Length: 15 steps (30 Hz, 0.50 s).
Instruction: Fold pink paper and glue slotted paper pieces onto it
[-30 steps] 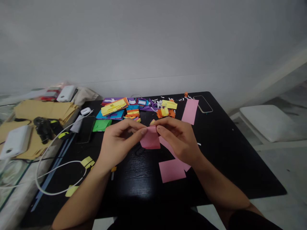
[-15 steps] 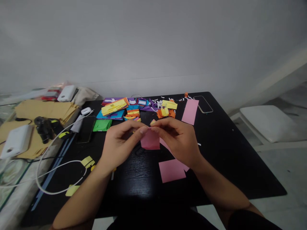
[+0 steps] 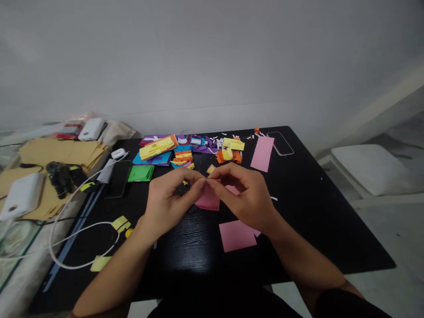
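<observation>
Between my two hands a small pink piece of paper (image 3: 209, 199) hangs by its top edge above the black table. My left hand (image 3: 172, 194) pinches that edge between thumb and forefinger. Beside it, almost touching thumb to thumb, my right hand (image 3: 243, 190) pinches the same edge. The fingertips hide the top of the paper. Below my right hand lies a flat pink paper rectangle (image 3: 236, 235), and part of another pink piece shows behind that hand. A longer pink strip (image 3: 263, 153) rests farther back.
Folded coloured papers (image 3: 159, 148) and white scraps lie along the table's back. A clear-framed phone-shaped object (image 3: 280, 143) is at back right. At left are a dark phone (image 3: 118, 179), green papers (image 3: 141, 173), a looping white cable (image 3: 71, 266) and brown envelopes (image 3: 62, 152). A white chair (image 3: 374, 170) stands right.
Both hands have turned slightly and their thumbs have come closer together at the paper's top edge. The pink paper has tilted, its lower edge now a little lower.
</observation>
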Motion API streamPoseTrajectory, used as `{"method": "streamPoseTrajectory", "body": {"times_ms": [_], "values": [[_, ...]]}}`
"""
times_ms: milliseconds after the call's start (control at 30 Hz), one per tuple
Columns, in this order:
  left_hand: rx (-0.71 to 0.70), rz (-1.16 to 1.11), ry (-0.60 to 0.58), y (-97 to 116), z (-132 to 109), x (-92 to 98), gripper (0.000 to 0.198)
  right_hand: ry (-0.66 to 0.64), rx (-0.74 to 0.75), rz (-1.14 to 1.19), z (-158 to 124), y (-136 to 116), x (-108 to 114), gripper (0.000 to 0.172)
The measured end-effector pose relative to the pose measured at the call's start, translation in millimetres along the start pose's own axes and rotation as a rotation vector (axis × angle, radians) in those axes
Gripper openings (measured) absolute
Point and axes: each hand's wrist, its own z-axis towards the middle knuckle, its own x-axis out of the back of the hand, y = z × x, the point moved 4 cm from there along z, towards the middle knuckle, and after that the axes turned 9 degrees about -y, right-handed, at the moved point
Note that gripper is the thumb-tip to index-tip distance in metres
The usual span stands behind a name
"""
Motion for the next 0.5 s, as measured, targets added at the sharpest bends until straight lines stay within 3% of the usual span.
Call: {"method": "streamPoseTrajectory", "body": {"times_ms": [200, 500], "values": [[0.003, 0.032, 0.051, -4.7, -0.2, 1.9, 0.008, 0.021, -0.025, 0.02, 0.6, 4.2, 7.2, 0.002], [-0.003, -0.005, 0.057, -4.5, -0.4, 0.6, 0.008, 0.012, -0.041, 0.097, 2.9, 9.0, 3.7, 0.01]]}}
